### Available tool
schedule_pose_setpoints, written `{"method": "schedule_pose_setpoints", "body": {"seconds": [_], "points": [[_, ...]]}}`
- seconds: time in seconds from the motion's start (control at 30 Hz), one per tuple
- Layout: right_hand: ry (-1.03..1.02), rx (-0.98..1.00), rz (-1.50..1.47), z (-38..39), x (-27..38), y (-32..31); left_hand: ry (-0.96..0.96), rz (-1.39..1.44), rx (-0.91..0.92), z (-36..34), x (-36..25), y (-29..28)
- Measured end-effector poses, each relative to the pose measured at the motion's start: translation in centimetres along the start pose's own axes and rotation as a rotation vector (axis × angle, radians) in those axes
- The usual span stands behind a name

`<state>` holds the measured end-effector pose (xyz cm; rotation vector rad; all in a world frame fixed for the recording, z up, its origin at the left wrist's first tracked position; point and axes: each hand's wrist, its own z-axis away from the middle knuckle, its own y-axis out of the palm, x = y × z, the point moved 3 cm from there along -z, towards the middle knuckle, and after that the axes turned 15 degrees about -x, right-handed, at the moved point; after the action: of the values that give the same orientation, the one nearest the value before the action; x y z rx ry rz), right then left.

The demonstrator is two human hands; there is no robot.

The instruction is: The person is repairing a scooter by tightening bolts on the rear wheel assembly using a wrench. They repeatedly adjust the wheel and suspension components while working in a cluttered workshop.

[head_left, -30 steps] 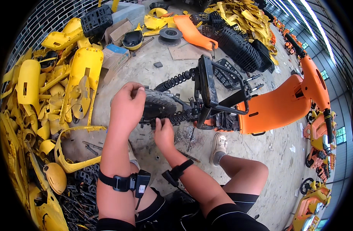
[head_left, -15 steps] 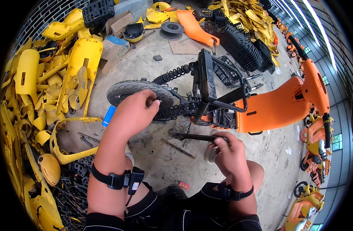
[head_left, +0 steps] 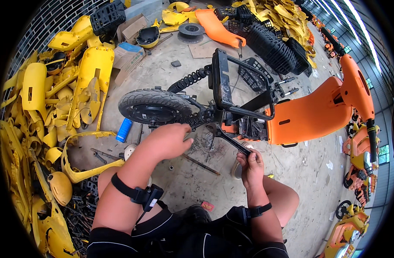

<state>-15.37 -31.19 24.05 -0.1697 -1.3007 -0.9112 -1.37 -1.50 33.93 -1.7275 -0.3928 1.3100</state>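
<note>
My right hand (head_left: 252, 165) grips the handle of a black open-ended wrench (head_left: 232, 141). The wrench's jaw end is up at the lower end of the near coil shock absorber (head_left: 192, 118), by the black frame (head_left: 222, 86) of a partly stripped orange scooter (head_left: 308, 112). Just below the rear wheel (head_left: 152, 105) is my left hand (head_left: 169, 141), back toward me. Its thumb stands apart from the fingers, and nothing shows in it. Some of its fingertips are hidden from this side.
Yellow body panels (head_left: 33, 88) are heaped on the left. A blue can (head_left: 124, 130) stands beside the wheel, and a thin rod (head_left: 201, 164) lies on the floor (head_left: 308, 185). Black baskets (head_left: 270, 47) are stacked behind. Scooters (head_left: 347, 228) line the right side.
The wrench has swung from nearly level to slanting up and left, its jaw now at the shock's lower end. My left hand has dropped from the wheel and moved right.
</note>
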Motion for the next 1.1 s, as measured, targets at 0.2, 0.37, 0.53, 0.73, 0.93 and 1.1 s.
{"method": "schedule_pose_setpoints", "body": {"seconds": [0.2,0.37,0.53,0.73,0.93,1.1], "points": [[0.033,-0.036,-0.076,-0.1,-1.6,-0.7,-0.222,0.288,0.117,-0.8,-2.0,8.3],[0.068,-0.040,-0.144,-0.4,-2.4,-0.5,-0.551,0.915,0.011,-2.3,-1.8,13.2],[0.172,0.012,-0.207,-0.8,-3.2,-0.7,-0.763,1.326,-0.136,-2.4,-2.9,14.6],[0.272,-0.023,-0.123,-1.6,-4.8,-1.5,-0.662,1.279,-0.272,-2.6,-3.7,15.1],[0.285,-0.035,-0.091,-2.8,-6.9,-1.3,-0.715,1.178,-0.339,-2.9,-3.3,15.0],[0.294,-0.087,-0.018,-2.8,-8.5,-1.1,-0.627,1.041,-0.393,-3.2,-2.4,15.4]]}}
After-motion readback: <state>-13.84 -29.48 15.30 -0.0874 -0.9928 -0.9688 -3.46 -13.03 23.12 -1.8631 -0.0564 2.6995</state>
